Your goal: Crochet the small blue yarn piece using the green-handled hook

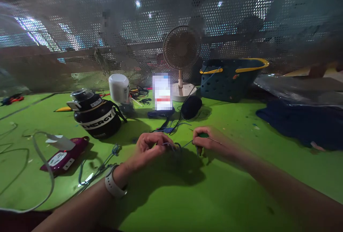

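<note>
My left hand [150, 148] is closed on a small loop of blue-grey yarn [175, 147], pinched between thumb and fingertips just above the table. My right hand [205, 141] is closed around a crochet hook [214, 140] with a green grip; its metal shaft shows on both sides of the fingers. A strand of yarn [187, 143] runs between the two hands. Beyond them lies a dark ball of yarn [191, 107], with a small blue knitted piece [168, 130] near it. Shadow and blur hide the detail of the loop.
Behind stand a lit phone [162, 92], a small fan [182, 48] and a dark basket [227, 85]. To the left are a black bottle [98, 121], a white jar [118, 87] and a purple power strip [65, 156] with a cable. Dark blue cloth [300, 125] lies at right.
</note>
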### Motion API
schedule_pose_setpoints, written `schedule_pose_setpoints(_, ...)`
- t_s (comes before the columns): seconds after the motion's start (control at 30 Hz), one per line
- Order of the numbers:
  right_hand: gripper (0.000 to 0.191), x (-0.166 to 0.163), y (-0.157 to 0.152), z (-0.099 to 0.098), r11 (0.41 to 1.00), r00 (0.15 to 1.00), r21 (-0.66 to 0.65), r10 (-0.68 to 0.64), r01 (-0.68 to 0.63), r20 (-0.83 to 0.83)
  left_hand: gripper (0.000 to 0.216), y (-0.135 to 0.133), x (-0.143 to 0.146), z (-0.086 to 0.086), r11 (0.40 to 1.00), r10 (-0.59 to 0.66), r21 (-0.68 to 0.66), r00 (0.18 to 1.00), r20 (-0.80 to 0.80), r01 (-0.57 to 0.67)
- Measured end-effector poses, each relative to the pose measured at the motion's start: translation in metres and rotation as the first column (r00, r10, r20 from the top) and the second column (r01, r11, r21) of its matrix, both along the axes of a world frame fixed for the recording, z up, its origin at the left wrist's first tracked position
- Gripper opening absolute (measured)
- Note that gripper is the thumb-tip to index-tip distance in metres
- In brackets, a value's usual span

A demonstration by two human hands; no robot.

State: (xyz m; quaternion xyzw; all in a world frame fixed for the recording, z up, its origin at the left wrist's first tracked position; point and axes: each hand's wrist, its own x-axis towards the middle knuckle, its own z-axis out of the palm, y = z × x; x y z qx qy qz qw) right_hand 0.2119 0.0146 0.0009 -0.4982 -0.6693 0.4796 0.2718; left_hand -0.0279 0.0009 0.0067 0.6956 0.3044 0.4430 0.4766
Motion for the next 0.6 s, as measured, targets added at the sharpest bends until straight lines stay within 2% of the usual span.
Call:
schedule_pose_setpoints(0.13, 0.015, 0.000, -0.001, 0.000, 1.000, 1.000, -0.016, 0.025, -0.025, 0.004, 0.024, 0.001, 0.001, -0.002, 0.997, 0.021, -0.072, 0.999, 0.032, -0.018)
schedule_pose_setpoints(0.23, 0.014, -0.003, -0.005, 0.005, 0.998, 0.998, -0.023, 0.056, -0.056, 0.008, 0.019, 0.004, 0.005, -0.004, 0.979, 0.170, -0.121, 0.984, 0.047, -0.163)
schedule_pose_setpoints(0.33, 0.011, -0.006, -0.012, 0.015, 0.996, 0.997, -0.053, 0.075, -0.075, 0.004, 0.015, 0.008, 0.008, -0.007, 0.929, 0.306, -0.232, 0.951, 0.053, -0.286)
schedule_pose_setpoints(0.47, 0.014, -0.010, -0.016, 0.024, 0.997, 0.999, 0.068, 0.029, -0.031, 0.020, 0.015, 0.010, 0.010, -0.009, 0.910, 0.310, -0.316, 0.947, 0.084, -0.270)
schedule_pose_setpoints(0.53, 0.016, -0.011, -0.016, 0.025, 0.989, 1.000, 0.148, 0.013, -0.016, 0.017, 0.025, 0.010, 0.011, -0.009, 0.915, 0.297, -0.322, 0.947, 0.126, -0.244)
schedule_pose_setpoints(0.6, 0.018, -0.011, -0.016, 0.024, 0.983, 1.000, 0.182, 0.011, -0.010, -0.001, 0.025, 0.010, 0.012, -0.011, 0.922, 0.291, -0.307, 0.945, 0.151, -0.235)
